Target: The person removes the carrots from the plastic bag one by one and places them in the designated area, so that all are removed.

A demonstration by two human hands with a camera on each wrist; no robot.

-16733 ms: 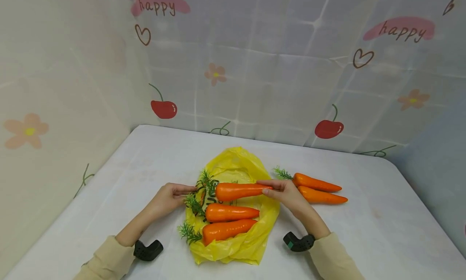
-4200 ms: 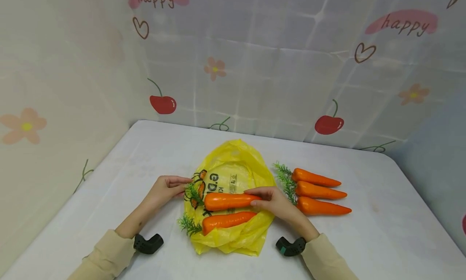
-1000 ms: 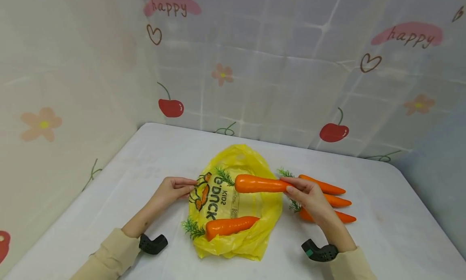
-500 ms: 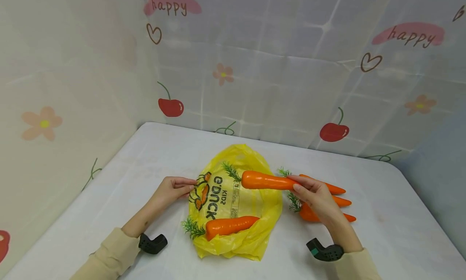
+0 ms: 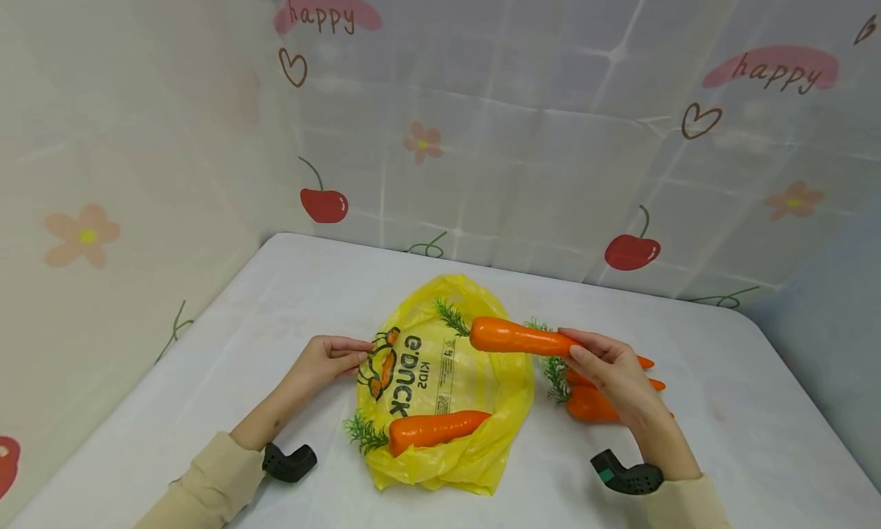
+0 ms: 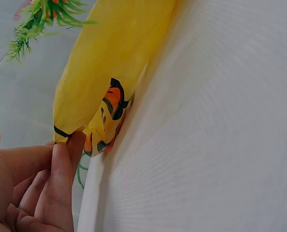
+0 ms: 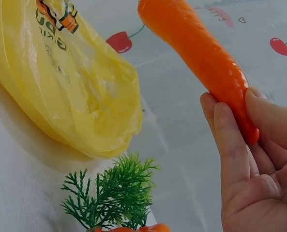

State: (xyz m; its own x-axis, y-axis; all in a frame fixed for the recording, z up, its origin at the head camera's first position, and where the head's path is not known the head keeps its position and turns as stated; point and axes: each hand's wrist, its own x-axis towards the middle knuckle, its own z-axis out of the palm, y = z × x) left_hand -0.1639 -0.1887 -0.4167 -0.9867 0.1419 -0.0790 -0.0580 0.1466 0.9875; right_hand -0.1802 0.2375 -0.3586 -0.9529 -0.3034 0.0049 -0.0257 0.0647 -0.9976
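Carrot (image 5: pixel 519 336) in right hand (image 5: pixel 614 367), axis nearly sideways, narrow end rightward

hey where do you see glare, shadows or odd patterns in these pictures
Head view: pale glare streaks on the backdrop; right wrist view: bright glints on the held carrot, soft shadow on the tabletop beside the yellow bag; left wrist view: faint ripple lines across the tabletop.
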